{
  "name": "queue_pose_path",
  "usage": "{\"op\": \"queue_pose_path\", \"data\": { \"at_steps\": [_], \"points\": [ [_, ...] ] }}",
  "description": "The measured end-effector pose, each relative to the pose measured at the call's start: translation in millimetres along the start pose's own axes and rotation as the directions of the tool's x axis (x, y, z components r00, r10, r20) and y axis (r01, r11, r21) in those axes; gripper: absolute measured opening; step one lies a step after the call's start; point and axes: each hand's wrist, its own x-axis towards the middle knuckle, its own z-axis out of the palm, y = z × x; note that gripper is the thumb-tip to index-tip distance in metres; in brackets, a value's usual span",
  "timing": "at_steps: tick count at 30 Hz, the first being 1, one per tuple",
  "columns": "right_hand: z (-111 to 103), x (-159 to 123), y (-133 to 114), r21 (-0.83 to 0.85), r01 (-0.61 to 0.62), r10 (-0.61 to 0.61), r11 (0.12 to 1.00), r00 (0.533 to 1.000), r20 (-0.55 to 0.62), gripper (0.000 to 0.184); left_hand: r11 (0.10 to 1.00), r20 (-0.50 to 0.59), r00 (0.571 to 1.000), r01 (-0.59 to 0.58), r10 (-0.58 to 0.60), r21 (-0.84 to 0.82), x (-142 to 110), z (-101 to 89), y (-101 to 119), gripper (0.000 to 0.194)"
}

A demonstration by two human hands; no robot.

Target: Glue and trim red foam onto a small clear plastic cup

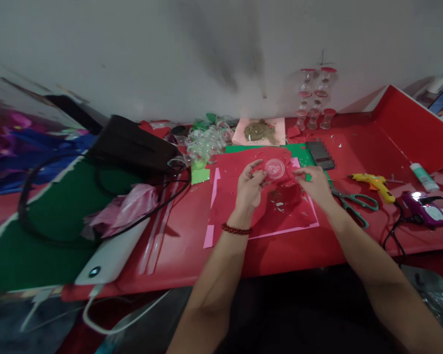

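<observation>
My left hand (250, 185) holds a small clear plastic cup (275, 169), its round face turned up toward me. My right hand (313, 183) is closed in a pinch just right of the cup, beside ragged red paper. What its fingertips hold is too small to make out. Under both hands lies a red sheet (231, 196) edged with pink strips, with pale scraps (279, 205) scattered on it. Green-handled scissors (358, 204) lie to the right of my right hand.
At the back are piled clear cups (206, 142), brown grains on pink paper (260, 132) and red-lidded hourglass shapes (313, 93). A phone (319, 155), yellow glue gun (374, 184) and white bottle (424, 177) lie right. A black box (133, 145) and looping cable stand left.
</observation>
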Motion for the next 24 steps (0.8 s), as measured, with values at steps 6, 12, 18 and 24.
{"op": "queue_pose_path", "data": {
  "at_steps": [6, 12, 18, 24],
  "points": [
    [10.4, -2.8, 1.4, 0.142, 0.041, -0.036, 0.989, 0.999, -0.039, 0.024, 0.999, 0.111, 0.994, -0.018, 0.015, 0.027, -4.2, 2.2, 0.8, 0.046],
    [17.9, -4.1, 3.3, 0.332, -0.058, 0.030, 0.941, 0.996, 0.088, 0.039, 0.997, 0.197, 0.980, -0.006, -0.010, 0.083, -10.2, 7.5, 3.7, 0.051],
    [14.5, -6.8, 0.9, 0.281, 0.009, -0.011, 0.960, 1.000, 0.008, 0.032, 0.997, 0.207, 0.976, 0.067, -0.072, 0.028, -11.4, 8.5, 4.1, 0.045],
    [14.4, -7.2, -1.8, 0.341, -0.012, -0.006, 0.940, 0.999, 0.051, 0.031, 0.998, 0.145, 0.989, 0.016, -0.023, 0.055, -8.3, 8.9, 0.3, 0.030]
  ]
}}
